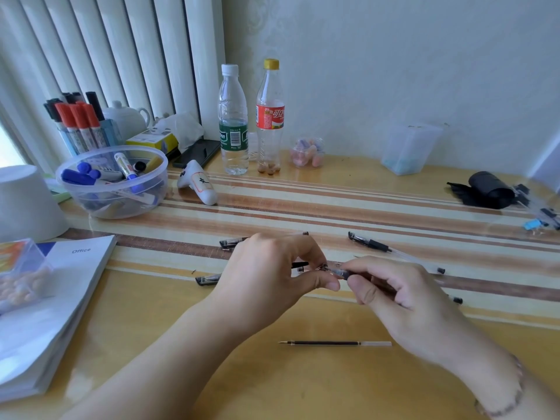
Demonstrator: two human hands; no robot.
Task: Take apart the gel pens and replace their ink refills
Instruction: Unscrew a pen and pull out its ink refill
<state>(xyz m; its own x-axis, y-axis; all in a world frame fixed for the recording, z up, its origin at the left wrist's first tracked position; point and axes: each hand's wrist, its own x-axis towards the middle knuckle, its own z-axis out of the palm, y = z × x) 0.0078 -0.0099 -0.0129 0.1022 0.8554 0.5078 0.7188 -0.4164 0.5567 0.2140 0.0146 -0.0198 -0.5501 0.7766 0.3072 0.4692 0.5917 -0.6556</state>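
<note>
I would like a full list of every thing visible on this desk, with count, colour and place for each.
ink refill: one, black and clear, lying loose near the front edge
gel pens: several, clear with black parts, lying on the striped mat behind the hands
bottles: two, clear, green label and red label, at the back
bowl of markers: one, clear, blue markers, back left
marker cup: one, red and black caps, far back left
book: one, white, left
black roll: one, back right
left hand: pinches the pen's tip end
right hand: grips the pen barrel
</note>
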